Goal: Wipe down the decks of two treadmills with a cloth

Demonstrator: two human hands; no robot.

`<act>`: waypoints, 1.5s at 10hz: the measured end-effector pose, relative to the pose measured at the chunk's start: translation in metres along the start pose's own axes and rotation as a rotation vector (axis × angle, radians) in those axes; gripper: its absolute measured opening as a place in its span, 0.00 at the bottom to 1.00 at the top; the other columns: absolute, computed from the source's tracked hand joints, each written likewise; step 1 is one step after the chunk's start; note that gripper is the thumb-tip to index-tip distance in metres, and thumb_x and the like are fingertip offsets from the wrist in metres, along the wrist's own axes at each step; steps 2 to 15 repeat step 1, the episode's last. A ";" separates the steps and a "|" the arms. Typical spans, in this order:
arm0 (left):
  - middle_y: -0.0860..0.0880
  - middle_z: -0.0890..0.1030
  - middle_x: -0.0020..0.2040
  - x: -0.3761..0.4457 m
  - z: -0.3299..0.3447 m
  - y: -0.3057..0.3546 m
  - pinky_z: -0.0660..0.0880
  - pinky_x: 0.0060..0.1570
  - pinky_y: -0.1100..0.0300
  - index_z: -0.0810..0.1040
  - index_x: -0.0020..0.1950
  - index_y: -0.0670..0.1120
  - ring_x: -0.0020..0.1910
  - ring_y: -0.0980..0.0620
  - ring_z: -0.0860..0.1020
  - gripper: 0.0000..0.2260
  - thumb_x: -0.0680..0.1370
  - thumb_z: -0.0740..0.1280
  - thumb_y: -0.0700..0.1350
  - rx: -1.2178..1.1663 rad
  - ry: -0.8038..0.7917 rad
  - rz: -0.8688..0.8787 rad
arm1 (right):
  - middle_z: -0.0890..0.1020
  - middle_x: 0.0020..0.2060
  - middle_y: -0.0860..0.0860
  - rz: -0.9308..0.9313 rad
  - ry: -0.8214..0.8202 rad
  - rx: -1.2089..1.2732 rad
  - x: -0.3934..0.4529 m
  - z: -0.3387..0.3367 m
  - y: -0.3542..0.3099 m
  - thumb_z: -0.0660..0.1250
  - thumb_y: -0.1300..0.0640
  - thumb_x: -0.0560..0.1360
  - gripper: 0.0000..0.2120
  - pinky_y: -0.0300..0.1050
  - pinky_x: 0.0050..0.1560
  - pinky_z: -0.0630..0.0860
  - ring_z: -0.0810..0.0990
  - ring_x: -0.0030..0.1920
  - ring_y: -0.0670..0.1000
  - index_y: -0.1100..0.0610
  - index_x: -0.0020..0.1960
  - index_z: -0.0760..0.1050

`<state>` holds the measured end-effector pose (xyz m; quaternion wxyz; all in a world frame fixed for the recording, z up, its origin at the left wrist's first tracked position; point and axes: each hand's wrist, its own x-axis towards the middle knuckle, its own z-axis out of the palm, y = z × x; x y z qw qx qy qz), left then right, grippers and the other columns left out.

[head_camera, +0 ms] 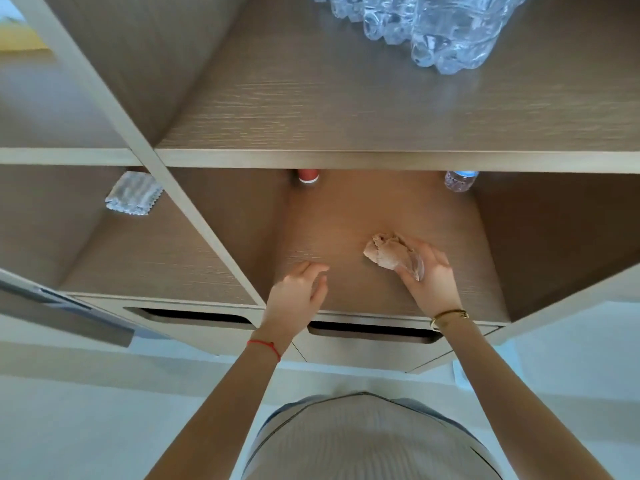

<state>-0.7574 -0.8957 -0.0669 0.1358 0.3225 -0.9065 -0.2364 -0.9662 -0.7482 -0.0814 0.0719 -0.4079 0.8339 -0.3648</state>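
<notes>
The right hand [427, 271] reaches into the middle compartment of a wooden shelf unit [311, 157], its grip curled round a crumpled beige cloth [389, 252], thumb under one end and fingers along the far side. The bunched cloth sticks out past the fingertips toward the back of the compartment and sits at or just above the lower shelf board [346, 220]; whether it touches the wood cannot be told. A thin gold bracelet [448, 317] circles that wrist.

The left hand [298, 296] is beside it, nearer the compartment's front left corner, its grip loose and partly spread, fingers gently bent and holding nothing, hovering over the board near the front edge. A red string [265, 346] is tied round that wrist.

At the back edge of the same board stand a red cup [307, 175] toward the left and a small clear bottle [460, 180] toward the right. In the compartment to the left lies a folded grey cloth [133, 192]. On the shelf above rest shrink-wrapped clear plastic bottles [433, 26], at its back right.
</notes>
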 end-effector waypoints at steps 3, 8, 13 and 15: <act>0.52 0.81 0.57 -0.004 -0.007 -0.004 0.78 0.50 0.53 0.80 0.61 0.48 0.53 0.51 0.79 0.11 0.81 0.63 0.44 -0.017 0.031 0.025 | 0.80 0.57 0.54 0.037 0.076 -0.040 -0.015 -0.011 -0.012 0.71 0.61 0.74 0.21 0.41 0.56 0.68 0.75 0.59 0.57 0.57 0.66 0.75; 0.52 0.81 0.57 -0.004 -0.007 -0.004 0.78 0.50 0.53 0.80 0.61 0.48 0.53 0.51 0.79 0.11 0.81 0.63 0.44 -0.017 0.031 0.025 | 0.80 0.57 0.54 0.037 0.076 -0.040 -0.015 -0.011 -0.012 0.71 0.61 0.74 0.21 0.41 0.56 0.68 0.75 0.59 0.57 0.57 0.66 0.75; 0.52 0.81 0.57 -0.004 -0.007 -0.004 0.78 0.50 0.53 0.80 0.61 0.48 0.53 0.51 0.79 0.11 0.81 0.63 0.44 -0.017 0.031 0.025 | 0.80 0.57 0.54 0.037 0.076 -0.040 -0.015 -0.011 -0.012 0.71 0.61 0.74 0.21 0.41 0.56 0.68 0.75 0.59 0.57 0.57 0.66 0.75; 0.52 0.81 0.57 -0.004 -0.007 -0.004 0.78 0.50 0.53 0.80 0.61 0.48 0.53 0.51 0.79 0.11 0.81 0.63 0.44 -0.017 0.031 0.025 | 0.80 0.57 0.54 0.037 0.076 -0.040 -0.015 -0.011 -0.012 0.71 0.61 0.74 0.21 0.41 0.56 0.68 0.75 0.59 0.57 0.57 0.66 0.75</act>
